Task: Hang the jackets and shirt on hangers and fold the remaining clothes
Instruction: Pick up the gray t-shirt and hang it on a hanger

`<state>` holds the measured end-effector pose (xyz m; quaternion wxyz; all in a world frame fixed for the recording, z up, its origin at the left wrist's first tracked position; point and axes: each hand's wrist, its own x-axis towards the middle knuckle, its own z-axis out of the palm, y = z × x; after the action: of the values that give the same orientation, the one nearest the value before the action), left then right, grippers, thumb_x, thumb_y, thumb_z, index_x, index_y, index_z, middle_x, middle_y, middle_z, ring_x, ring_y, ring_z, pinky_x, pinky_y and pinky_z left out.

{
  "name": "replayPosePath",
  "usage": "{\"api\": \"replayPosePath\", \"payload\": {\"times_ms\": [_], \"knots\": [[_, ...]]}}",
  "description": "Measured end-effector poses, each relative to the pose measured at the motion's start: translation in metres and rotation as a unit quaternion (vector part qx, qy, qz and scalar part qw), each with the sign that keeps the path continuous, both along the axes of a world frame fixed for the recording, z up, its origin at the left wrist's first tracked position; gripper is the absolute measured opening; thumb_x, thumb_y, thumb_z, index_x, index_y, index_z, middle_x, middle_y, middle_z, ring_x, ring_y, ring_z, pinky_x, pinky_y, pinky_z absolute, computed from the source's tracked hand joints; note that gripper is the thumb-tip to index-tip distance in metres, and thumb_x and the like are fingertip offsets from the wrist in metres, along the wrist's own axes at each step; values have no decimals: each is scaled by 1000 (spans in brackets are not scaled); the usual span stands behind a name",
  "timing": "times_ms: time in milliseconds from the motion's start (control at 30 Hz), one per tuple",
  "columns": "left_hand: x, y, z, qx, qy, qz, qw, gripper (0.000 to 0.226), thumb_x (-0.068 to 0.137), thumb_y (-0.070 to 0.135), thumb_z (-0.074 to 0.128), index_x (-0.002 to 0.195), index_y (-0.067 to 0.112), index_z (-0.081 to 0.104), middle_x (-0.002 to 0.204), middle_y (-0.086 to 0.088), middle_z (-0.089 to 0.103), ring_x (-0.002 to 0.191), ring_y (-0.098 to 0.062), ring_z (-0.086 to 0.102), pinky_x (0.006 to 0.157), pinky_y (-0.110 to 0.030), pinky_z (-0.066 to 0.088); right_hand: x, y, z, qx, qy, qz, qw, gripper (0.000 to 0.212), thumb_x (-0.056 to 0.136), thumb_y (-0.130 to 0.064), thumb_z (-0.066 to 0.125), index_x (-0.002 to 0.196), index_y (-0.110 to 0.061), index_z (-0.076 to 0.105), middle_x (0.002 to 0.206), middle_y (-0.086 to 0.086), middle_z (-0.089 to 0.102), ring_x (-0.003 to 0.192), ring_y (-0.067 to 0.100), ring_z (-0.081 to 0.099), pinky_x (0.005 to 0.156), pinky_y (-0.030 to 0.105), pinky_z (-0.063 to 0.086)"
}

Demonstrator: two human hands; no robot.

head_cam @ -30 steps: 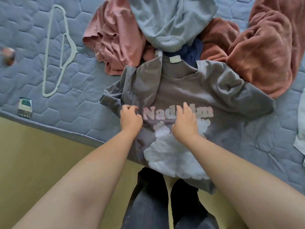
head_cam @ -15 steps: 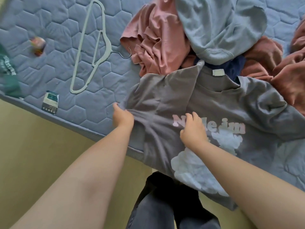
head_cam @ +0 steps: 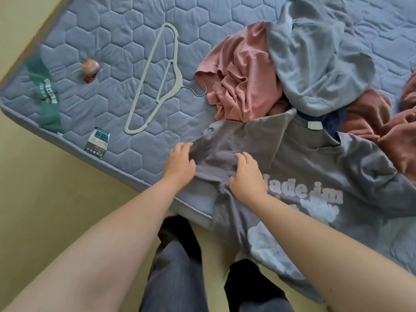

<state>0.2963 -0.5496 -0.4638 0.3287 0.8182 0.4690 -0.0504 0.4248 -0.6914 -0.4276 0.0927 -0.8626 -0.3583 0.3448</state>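
Note:
A grey T-shirt (head_cam: 315, 167) with pink lettering and a pale cloud print lies front up on the blue quilted mattress (head_cam: 126, 52), its hem hanging over the near edge. My left hand (head_cam: 180, 162) holds the outer edge of its left sleeve, fingers curled on the cloth. My right hand (head_cam: 246, 174) presses and bunches the cloth at the sleeve's base beside the lettering. A pale grey hanger (head_cam: 157, 82) lies on the mattress to the left. Behind the T-shirt lie a pink garment (head_cam: 238, 82), a light blue sweatshirt (head_cam: 315, 55) and a rust-brown garment (head_cam: 387, 122).
A green band (head_cam: 45, 91) crosses the mattress corner at the left. A small red and yellow object (head_cam: 90, 67) and a printed label (head_cam: 98, 141) lie near it. Dark blue cloth (head_cam: 333, 120) shows under the pile. My legs and the yellow floor (head_cam: 56, 199) are below.
Both hands moved left from the shirt's chest to its left sleeve. The view swung left, showing the mattress corner.

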Motion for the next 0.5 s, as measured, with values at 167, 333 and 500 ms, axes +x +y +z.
{"api": "replayPosePath", "payload": {"times_ms": [167, 333, 500], "knots": [[-15, 86, -9, 34, 39, 35, 998, 55, 88, 8, 52, 141, 9, 39, 147, -12, 32, 135, -31, 29, 110, -40, 26, -12, 75, -7, 29, 37, -52, 998, 58, 86, -7, 51, 141, -8, 33, 147, 8, 32, 134, 25, 30, 107, 34, 30], [-28, 180, -33, 8, 146, 111, 983, 76, 90, 17, 53, 152, 13, 9, 157, -13, 11, 142, -32, 17, 113, -41, 20, -18, 164, -24, -8, 107, -180, 978, 54, 87, -11, 51, 139, -10, 38, 139, 11, 43, 126, 28, 44, 101, 34, 37], [-23, 240, -54, -93, 112, 163, 976, 42, 94, 17, 52, 132, 8, 40, 135, -17, 49, 123, -37, 46, 98, -41, 37, -31, 218, -47, -8, 165, -259, 952, 49, 87, -11, 51, 135, -9, 42, 131, 11, 51, 114, 26, 52, 98, 33, 40]]}}
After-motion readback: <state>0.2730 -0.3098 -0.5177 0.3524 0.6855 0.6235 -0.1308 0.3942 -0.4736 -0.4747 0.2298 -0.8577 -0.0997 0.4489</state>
